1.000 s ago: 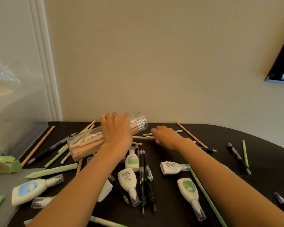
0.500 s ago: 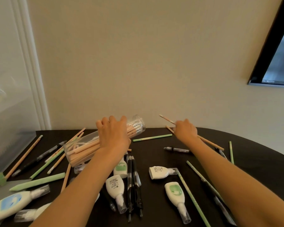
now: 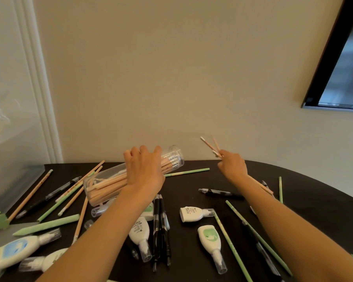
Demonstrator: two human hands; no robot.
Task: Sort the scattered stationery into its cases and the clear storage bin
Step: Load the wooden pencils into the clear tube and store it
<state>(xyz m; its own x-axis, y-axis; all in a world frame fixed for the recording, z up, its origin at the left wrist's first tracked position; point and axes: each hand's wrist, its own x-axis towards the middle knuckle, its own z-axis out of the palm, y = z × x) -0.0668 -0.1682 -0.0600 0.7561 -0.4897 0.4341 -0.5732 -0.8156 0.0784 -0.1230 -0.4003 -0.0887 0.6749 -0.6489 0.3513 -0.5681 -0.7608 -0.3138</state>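
The clear pencil case [image 3: 130, 178] is lying on its side on the dark tabletop [image 3: 192, 186] in the middle of the frame, long axis running lower left to upper right, open mouth pointing toward the upper right. The left hand [image 3: 144, 169] is gripping it from above, fingers curled over the top. The right hand [image 3: 231, 165] is pinching a few wooden pencils [image 3: 210, 145] in the air, ends sticking up-left. Looks like the loading step; next she's probably needing to line those pencils up with the mouth and slide them in.
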